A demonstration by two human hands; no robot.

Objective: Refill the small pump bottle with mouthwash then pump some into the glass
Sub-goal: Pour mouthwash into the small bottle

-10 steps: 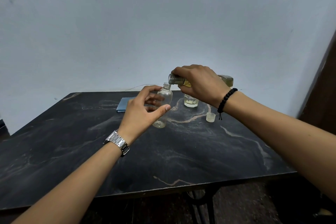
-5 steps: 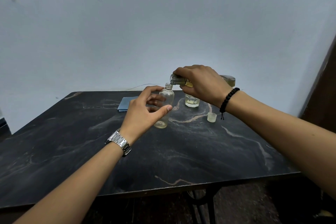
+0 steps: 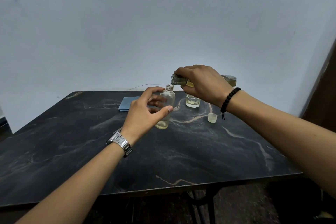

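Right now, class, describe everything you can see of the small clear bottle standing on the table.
The small clear bottle looks like transparent plastic, with rounded shoulders and a threaded neck, no cap or pump on it. It stands upright on the dark marbled table, with a shallow layer of pale yellow liquid at the bottom. The left hand curls round its body, thumb at the front. The right hand tilts a larger bottle just above its open mouth.

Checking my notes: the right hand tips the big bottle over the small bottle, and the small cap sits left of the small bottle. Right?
Not quite: the head view shows the small cap right of the small bottle. The right hand does tip the big bottle over it.
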